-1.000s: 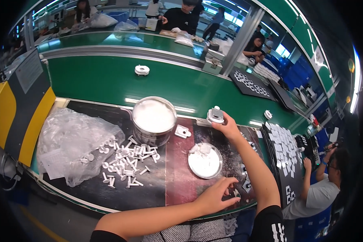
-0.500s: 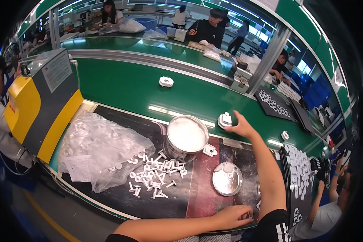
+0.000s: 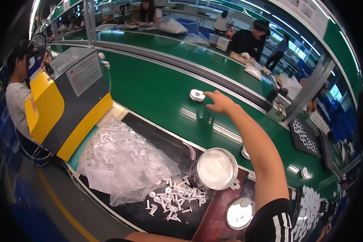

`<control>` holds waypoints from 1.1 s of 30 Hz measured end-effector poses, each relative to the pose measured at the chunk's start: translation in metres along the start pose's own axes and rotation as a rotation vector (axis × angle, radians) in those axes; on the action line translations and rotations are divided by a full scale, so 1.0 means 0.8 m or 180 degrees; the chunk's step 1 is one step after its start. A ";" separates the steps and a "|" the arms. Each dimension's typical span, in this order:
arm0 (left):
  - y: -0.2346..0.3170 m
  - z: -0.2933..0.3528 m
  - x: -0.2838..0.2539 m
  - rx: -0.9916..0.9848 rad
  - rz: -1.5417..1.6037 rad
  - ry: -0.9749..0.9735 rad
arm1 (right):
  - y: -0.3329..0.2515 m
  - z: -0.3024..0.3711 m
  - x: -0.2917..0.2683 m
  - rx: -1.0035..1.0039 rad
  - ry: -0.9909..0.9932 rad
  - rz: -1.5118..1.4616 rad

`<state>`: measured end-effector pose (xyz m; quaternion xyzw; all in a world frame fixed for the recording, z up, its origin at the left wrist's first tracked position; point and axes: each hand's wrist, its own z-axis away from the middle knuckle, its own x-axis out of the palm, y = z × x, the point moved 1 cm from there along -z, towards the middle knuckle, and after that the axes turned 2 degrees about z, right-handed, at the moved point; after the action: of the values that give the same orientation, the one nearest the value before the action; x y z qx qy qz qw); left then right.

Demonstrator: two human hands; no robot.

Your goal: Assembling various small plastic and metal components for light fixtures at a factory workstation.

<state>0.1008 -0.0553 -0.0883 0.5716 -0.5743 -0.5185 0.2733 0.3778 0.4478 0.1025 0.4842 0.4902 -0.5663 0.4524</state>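
My right hand reaches out over the green belt, thumb and index finger apart. Its fingertips are at the right edge of a white plastic part with a round opening; whether they touch it I cannot tell. Along the lower edge only a strip of my left forearm shows, its hand out of sight. Behind my right forearm another white part is mostly hidden. An open tin of white paste stands on the dark bench, with a small white part beside it.
A shallow round dish lies in front of the tin. White pins are heaped left of it, beside a clear plastic bag. A yellow and grey machine stands at left. Another white part sits farther right on the belt. Co-workers sit beyond.
My right hand has left the white part near the tin and moved left and farther out to another one. My left hand has dropped out of sight as the view shifted.
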 end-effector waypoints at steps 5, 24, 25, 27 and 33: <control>-0.074 0.001 0.083 -0.0958 0.0025 -0.0550 | -0.024 -0.095 0.041 -0.0108 -0.0423 0.0129; 0.072 -0.011 -0.097 0.0478 0.1514 0.1243 | -0.048 0.533 -0.063 -0.0177 0.1552 -0.1055; 0.063 -0.010 -0.094 -0.0023 0.1565 0.1306 | -0.089 0.585 -0.084 0.0250 0.0856 -0.0764; 0.058 -0.001 -0.104 -0.0013 0.1545 0.1511 | -0.164 0.654 -0.056 0.0644 0.1145 -0.1335; 0.110 0.018 -0.135 0.0579 0.1291 0.0755 | -0.202 0.795 0.129 0.1939 0.0940 -0.6302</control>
<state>0.0765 0.0336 0.0170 0.5237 -0.6855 -0.3285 0.3846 0.1393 -0.1700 0.0513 0.0242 0.5546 -0.7184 -0.4191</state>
